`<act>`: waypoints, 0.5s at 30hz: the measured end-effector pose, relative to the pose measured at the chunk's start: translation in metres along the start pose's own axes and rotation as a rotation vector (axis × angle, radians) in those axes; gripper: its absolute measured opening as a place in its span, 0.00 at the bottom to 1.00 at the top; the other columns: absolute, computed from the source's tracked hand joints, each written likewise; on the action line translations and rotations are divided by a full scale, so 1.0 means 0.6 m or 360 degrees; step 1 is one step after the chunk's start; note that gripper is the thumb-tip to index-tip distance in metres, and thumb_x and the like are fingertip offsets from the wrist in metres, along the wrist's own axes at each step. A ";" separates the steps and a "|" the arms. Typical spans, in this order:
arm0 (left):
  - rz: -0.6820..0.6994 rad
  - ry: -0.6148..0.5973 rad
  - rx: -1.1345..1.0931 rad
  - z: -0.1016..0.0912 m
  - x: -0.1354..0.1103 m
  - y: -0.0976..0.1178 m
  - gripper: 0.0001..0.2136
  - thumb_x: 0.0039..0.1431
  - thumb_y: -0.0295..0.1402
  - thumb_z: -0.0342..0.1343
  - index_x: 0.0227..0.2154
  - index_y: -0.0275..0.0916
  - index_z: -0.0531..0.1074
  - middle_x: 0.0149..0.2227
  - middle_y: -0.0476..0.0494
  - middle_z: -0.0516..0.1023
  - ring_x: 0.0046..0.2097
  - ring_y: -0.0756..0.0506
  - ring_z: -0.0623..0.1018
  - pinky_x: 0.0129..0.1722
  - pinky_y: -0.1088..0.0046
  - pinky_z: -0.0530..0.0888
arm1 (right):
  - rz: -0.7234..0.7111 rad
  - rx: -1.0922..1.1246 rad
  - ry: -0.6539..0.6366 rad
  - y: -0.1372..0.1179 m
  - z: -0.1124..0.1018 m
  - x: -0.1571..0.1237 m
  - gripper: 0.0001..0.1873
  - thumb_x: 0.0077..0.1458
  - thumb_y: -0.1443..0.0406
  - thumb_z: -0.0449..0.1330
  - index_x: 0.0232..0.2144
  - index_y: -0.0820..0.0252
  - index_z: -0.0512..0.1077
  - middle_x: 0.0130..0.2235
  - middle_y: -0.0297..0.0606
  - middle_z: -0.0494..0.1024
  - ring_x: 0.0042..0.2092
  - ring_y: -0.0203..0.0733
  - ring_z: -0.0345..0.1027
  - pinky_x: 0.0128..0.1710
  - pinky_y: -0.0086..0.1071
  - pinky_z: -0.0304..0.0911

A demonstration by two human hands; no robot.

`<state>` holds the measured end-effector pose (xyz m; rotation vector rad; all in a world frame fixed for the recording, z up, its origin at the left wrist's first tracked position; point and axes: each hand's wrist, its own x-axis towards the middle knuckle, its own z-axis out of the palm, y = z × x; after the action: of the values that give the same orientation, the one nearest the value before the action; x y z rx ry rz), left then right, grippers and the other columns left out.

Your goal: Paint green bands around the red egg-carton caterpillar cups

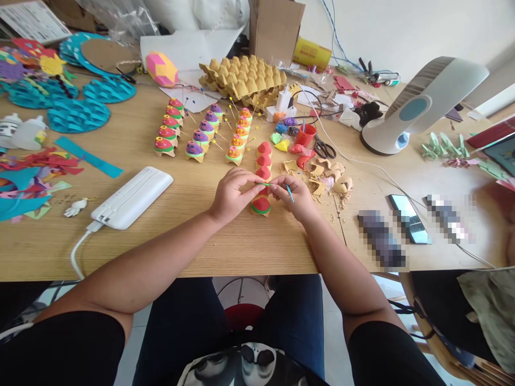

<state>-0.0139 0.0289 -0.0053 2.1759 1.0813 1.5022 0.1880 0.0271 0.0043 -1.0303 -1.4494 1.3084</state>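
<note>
A thin green strip of clay (264, 184) is pinched between the fingertips of my left hand (237, 193) and my right hand (295, 195). A slim blue stick (289, 193) also rests in my right hand, pointing down. Directly beneath my fingers stands a row of egg-carton cups topped with red clay (263, 160). The nearest cup (260, 206) has a green band round its base; my hands partly hide the cups in the middle. Beyond my left hand are finished-looking rows with red (166, 132), purple (200, 137) and orange (237, 140) tops, several with pins stuck in.
Torn carton scraps (322, 179), scissors (324, 149) and a red cup (306, 136) lie beyond my right hand. A white power bank (132, 197) sits left, a phone (409, 219) right. A fan (418, 107) and egg trays (243, 80) stand behind.
</note>
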 end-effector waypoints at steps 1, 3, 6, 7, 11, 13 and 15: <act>0.0026 0.0004 -0.0009 0.000 0.000 0.000 0.04 0.65 0.37 0.64 0.38 0.43 0.81 0.38 0.45 0.85 0.43 0.44 0.81 0.48 0.62 0.76 | -0.0010 -0.0025 -0.0003 0.000 0.000 0.000 0.23 0.51 0.46 0.72 0.33 0.57 0.76 0.30 0.33 0.79 0.29 0.33 0.66 0.32 0.30 0.67; 0.0095 0.0021 -0.0033 0.000 0.001 0.001 0.03 0.64 0.35 0.65 0.37 0.43 0.81 0.38 0.46 0.85 0.42 0.44 0.81 0.47 0.63 0.76 | -0.0027 -0.0067 0.0001 0.000 0.000 -0.001 0.23 0.52 0.46 0.72 0.33 0.58 0.76 0.30 0.33 0.79 0.29 0.33 0.66 0.31 0.30 0.66; 0.0160 0.0032 -0.0046 0.001 0.001 0.002 0.02 0.64 0.33 0.65 0.36 0.42 0.81 0.37 0.46 0.85 0.40 0.45 0.81 0.46 0.64 0.76 | -0.0025 -0.0097 0.0016 0.000 0.000 -0.001 0.23 0.51 0.45 0.72 0.32 0.58 0.76 0.30 0.34 0.79 0.29 0.33 0.66 0.31 0.29 0.66; 0.0162 0.0026 -0.0037 0.001 0.001 0.003 0.02 0.64 0.33 0.65 0.36 0.42 0.81 0.36 0.46 0.85 0.40 0.45 0.81 0.45 0.64 0.76 | -0.0021 -0.0103 0.0017 0.000 0.000 -0.002 0.24 0.51 0.45 0.72 0.32 0.58 0.76 0.30 0.34 0.79 0.29 0.33 0.66 0.31 0.29 0.66; 0.0157 0.0002 0.0002 0.000 0.002 0.004 0.02 0.64 0.32 0.65 0.36 0.42 0.81 0.36 0.47 0.85 0.40 0.45 0.81 0.45 0.65 0.76 | -0.0032 -0.0141 -0.0013 0.000 0.001 -0.003 0.24 0.51 0.44 0.71 0.33 0.58 0.77 0.30 0.34 0.79 0.30 0.34 0.67 0.32 0.30 0.68; 0.0163 0.0004 0.0014 -0.001 0.002 0.004 0.02 0.64 0.32 0.65 0.36 0.42 0.82 0.36 0.47 0.85 0.40 0.46 0.81 0.45 0.65 0.76 | -0.0044 -0.0168 -0.0038 0.000 0.000 -0.003 0.24 0.52 0.44 0.71 0.33 0.57 0.77 0.31 0.35 0.80 0.31 0.35 0.68 0.33 0.31 0.68; 0.0170 0.0002 0.0023 -0.001 0.001 0.004 0.02 0.64 0.32 0.65 0.37 0.42 0.82 0.36 0.47 0.85 0.40 0.46 0.81 0.45 0.65 0.76 | -0.0053 -0.0194 -0.0053 0.001 0.000 -0.003 0.23 0.53 0.44 0.70 0.33 0.57 0.77 0.31 0.35 0.80 0.31 0.36 0.69 0.33 0.32 0.68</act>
<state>-0.0133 0.0279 -0.0032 2.2756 0.9939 1.5445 0.1883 0.0252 0.0032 -1.0626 -1.5811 1.2312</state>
